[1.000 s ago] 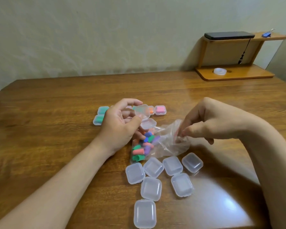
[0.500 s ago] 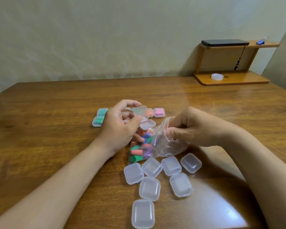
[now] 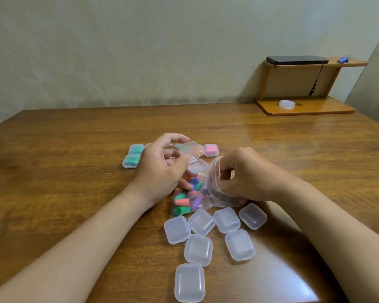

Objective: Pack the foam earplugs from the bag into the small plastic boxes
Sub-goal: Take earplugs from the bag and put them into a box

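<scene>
Left hand point(image 3: 162, 169) is gripping an open box point(image 3: 192, 157) at frame centre, right hand point(image 3: 246, 174) is pinching the bag point(image 3: 213, 186) mouth beside it, earplugs point(image 3: 185, 200) lying lower-left in the bag, nearer the left hand.

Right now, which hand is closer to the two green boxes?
Left. The left hand, holding a clear box, is right beside the green boxes; the right hand grips the bag, farther away.
</scene>
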Motion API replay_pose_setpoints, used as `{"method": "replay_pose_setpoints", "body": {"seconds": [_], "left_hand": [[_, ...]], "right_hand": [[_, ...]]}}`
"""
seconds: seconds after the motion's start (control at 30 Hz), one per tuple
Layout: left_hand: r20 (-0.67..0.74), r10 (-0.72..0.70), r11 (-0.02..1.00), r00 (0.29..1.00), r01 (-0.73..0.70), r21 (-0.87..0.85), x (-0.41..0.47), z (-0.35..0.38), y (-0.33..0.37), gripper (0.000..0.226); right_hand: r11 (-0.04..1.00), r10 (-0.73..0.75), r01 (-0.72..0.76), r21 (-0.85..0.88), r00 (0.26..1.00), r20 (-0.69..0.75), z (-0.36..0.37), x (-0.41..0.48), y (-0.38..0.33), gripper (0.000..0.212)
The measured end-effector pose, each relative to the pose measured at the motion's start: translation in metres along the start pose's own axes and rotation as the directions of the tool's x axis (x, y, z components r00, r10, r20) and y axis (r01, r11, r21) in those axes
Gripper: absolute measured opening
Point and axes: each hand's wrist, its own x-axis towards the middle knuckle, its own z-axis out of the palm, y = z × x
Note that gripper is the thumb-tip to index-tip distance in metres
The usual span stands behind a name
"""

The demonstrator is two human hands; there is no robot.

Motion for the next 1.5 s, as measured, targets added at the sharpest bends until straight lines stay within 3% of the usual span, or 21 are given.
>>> {"method": "replay_pose_setpoints", "body": {"seconds": [0.13, 0.37, 0.57, 0.7, 0.93, 1.13, 1.27, 1.4, 1.5], "left_hand": [[0.013, 0.011, 1.0, 1.0, -0.011, 0.027, 0.0, 0.001, -0.001, 0.022], [0.028, 0.03, 0.997, 0.999, -0.032, 0.075, 0.0, -0.001, -0.003, 0.024], [0.04, 0.041, 0.995, 0.998, -0.045, 0.086, 0.0, -0.003, -0.003, 0.025], [0.049, 0.056, 0.993, 0.997, -0.061, 0.105, 0.001, -0.004, -0.006, 0.028], [0.053, 0.061, 0.989, 0.997, -0.068, 0.132, 0.0, -0.004, -0.004, 0.028], [0.04, 0.096, 0.988, 0.995, -0.101, 0.119, 0.001, -0.003, -0.006, 0.028], [0.05, 0.142, 0.986, 0.989, -0.146, 0.077, 0.0, -0.004, -0.004, 0.032], [0.09, 0.174, 0.98, 0.981, -0.181, 0.078, -0.002, -0.003, 0.0, 0.04], [0.099, 0.179, 0.981, 0.979, -0.185, 0.052, -0.002, -0.004, 0.0, 0.042]], "right_hand": [[0.999, 0.013, -0.014, -0.029, 1.0, -0.019, 0.002, 0.002, -0.001, 0.039], [0.998, -0.015, 0.016, -0.06, 1.0, 0.01, 0.006, 0.003, 0.004, 0.008], [0.996, -0.021, 0.018, 0.087, 0.999, 0.036, -0.008, 0.0, 0.011, 0.014], [0.967, -0.024, 0.023, 0.254, 1.0, 0.0, -0.019, -0.004, 0.011, 0.003], [0.936, 0.018, 0.038, 0.351, 0.988, -0.154, -0.03, -0.008, 0.017, 0.013], [0.88, 0.01, 0.158, 0.449, 0.937, -0.349, -0.032, -0.006, 0.017, 0.013], [0.864, -0.082, 0.306, 0.399, 0.869, -0.489, -0.027, -0.004, 0.015, 0.016], [0.879, -0.246, 0.419, 0.227, 0.807, -0.537, -0.014, -0.001, 0.008, 0.014], [0.897, -0.292, 0.421, 0.136, 0.793, -0.534, -0.013, -0.001, 0.005, 0.018]]}}
